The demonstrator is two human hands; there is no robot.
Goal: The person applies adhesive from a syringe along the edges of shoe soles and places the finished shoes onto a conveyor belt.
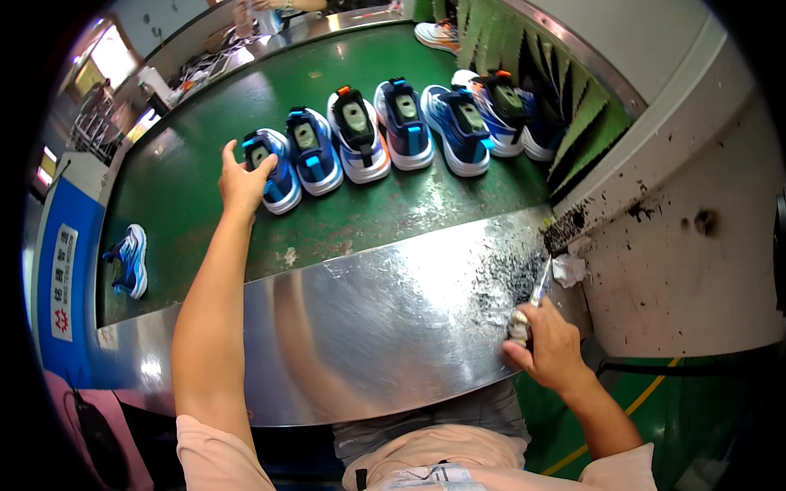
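Note:
My left hand [241, 185] reaches to the blue sneaker [282, 190] at the left end of a row. Its thumb lies at the shoe's collar and the index finger stands apart on the left; the other fingers are mostly hidden. In my right hand [550, 342], low at the right over the metal ledge [368, 319], is a thin pointed metal tool [541, 282], tip upward. Something pale and lumpy shows at its handle, within my fingers. The row runs rightward with more blue sneakers [318, 168] and a white and navy sneaker [358, 151], heels toward me.
The shoes stand on a green conveyor belt [196, 270]. A lone blue sneaker [131, 262] sits far left. Green strip curtains [577, 131] hang at the right opening, partly covering shoes. Crumpled white paper [570, 270] and black smears lie beside the machine wall [688, 270]. Another person's arm [303, 5] shows behind.

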